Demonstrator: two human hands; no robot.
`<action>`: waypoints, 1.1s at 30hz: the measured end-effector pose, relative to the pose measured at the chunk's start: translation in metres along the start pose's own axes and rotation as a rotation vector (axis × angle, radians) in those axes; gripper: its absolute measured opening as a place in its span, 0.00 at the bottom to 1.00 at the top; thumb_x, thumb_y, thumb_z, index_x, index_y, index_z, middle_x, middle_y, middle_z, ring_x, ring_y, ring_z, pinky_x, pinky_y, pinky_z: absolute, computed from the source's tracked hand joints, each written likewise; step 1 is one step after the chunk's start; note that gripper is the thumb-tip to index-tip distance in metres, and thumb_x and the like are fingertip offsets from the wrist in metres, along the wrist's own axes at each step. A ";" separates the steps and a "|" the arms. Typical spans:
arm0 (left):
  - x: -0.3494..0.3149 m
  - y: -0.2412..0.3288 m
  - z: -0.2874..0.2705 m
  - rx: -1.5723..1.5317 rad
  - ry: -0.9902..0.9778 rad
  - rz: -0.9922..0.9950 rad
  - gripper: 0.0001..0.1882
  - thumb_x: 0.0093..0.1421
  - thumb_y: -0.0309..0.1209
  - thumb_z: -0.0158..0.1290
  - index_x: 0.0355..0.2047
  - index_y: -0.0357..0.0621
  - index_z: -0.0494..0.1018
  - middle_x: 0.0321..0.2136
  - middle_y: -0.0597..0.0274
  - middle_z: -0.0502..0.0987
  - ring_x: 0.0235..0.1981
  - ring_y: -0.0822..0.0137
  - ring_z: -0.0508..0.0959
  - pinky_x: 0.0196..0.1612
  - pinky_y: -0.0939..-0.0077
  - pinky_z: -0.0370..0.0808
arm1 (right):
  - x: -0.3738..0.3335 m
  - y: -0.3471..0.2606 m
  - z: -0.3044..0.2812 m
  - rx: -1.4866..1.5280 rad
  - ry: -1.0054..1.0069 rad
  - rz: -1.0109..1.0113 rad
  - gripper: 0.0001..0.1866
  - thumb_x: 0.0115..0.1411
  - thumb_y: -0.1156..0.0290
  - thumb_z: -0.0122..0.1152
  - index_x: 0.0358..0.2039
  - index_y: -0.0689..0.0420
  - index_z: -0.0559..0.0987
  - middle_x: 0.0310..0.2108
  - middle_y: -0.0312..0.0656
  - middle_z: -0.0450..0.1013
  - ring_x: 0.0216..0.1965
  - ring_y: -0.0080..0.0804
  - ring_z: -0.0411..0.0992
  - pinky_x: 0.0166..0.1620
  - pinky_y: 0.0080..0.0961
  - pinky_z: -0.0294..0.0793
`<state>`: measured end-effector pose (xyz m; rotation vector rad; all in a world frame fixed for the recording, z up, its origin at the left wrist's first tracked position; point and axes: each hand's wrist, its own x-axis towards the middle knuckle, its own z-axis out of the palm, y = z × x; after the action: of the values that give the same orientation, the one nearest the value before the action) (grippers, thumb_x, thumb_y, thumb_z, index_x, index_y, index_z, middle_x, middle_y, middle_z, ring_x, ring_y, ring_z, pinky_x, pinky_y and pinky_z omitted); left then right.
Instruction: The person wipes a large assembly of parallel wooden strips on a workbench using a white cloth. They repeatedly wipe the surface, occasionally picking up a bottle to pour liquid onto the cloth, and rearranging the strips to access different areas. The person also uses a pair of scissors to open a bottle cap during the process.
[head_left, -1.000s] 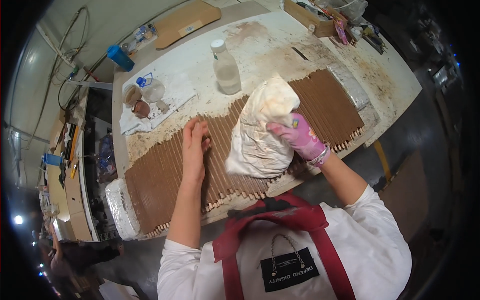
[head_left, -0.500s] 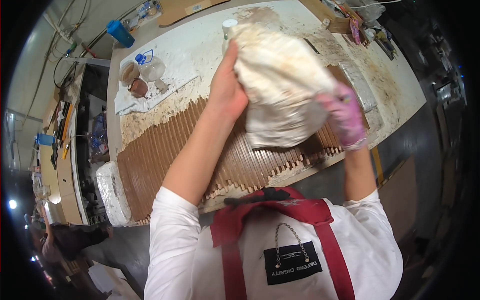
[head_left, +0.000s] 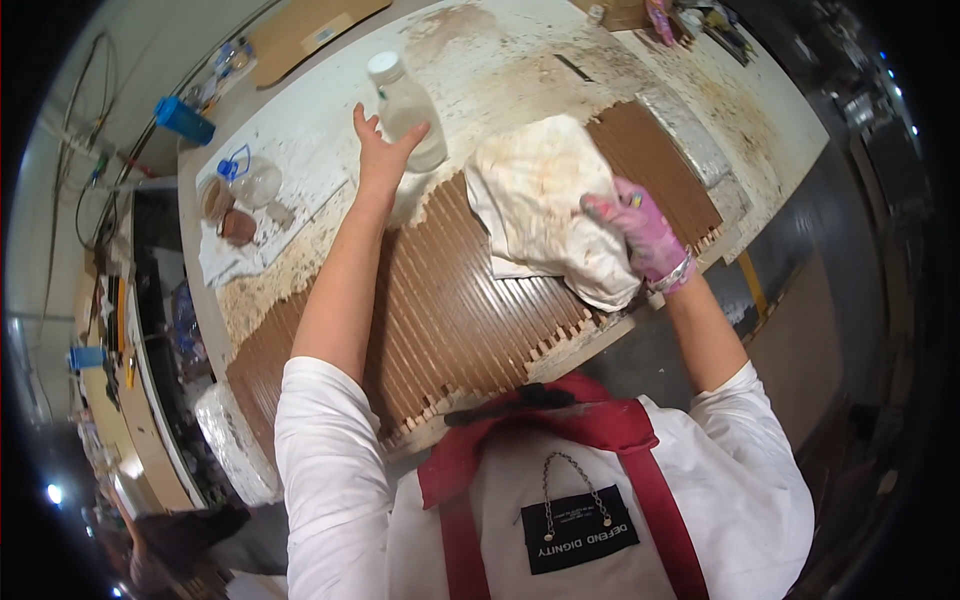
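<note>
My right hand (head_left: 650, 228), in a stained pink glove, grips a white cloth (head_left: 540, 190) with brownish stains. The cloth rests on a row of brown wooden strips (head_left: 460, 310) lying side by side, their pale ends toward me. My bare left hand (head_left: 388, 155) is open, thumb and fingers spread, right beside a clear bottle (head_left: 408, 110) with a white cap. Whether those fingers touch the bottle is hard to make out.
At the left, a clear jug (head_left: 258, 182) with a blue cap and brown cups (head_left: 236, 228) stand on a white cloth. A blue bottle (head_left: 185, 122) is farther back. Plastic-wrapped blocks (head_left: 238, 440) flank the strips. The worktable (head_left: 520, 60) is smeared brown.
My left hand has let go of the cloth and moved left to the bottle. My right hand has lowered the cloth onto the strips.
</note>
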<state>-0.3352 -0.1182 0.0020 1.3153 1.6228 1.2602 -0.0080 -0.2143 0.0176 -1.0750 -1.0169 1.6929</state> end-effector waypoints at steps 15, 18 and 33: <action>0.014 -0.018 0.008 0.108 0.134 0.126 0.43 0.51 0.41 0.66 0.60 0.33 0.58 0.56 0.46 0.67 0.58 0.55 0.67 0.60 0.66 0.63 | -0.034 0.042 0.055 -0.697 -0.183 -0.071 0.24 0.60 0.49 0.61 0.24 0.59 0.73 0.19 0.42 0.66 0.23 0.31 0.64 0.32 0.32 0.69; 0.013 -0.002 -0.017 0.087 0.134 0.260 0.41 0.52 0.40 0.66 0.59 0.33 0.59 0.55 0.47 0.68 0.57 0.57 0.67 0.60 0.67 0.62 | -0.030 0.044 0.043 -0.250 -0.002 0.030 0.25 0.61 0.46 0.59 0.31 0.60 0.77 0.24 0.37 0.72 0.27 0.26 0.69 0.36 0.28 0.72; -0.144 0.107 -0.108 0.365 -0.120 0.257 0.41 0.50 0.33 0.65 0.62 0.40 0.59 0.52 0.48 0.71 0.52 0.57 0.74 0.53 0.64 0.73 | -0.040 0.041 0.014 -1.099 -0.098 -0.516 0.29 0.61 0.43 0.53 0.47 0.55 0.80 0.54 0.51 0.70 0.60 0.42 0.64 0.64 0.42 0.55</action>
<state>-0.3662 -0.2828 0.1271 1.8368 1.6910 1.0320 -0.0204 -0.2661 -0.0074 -1.1993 -2.1726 0.7028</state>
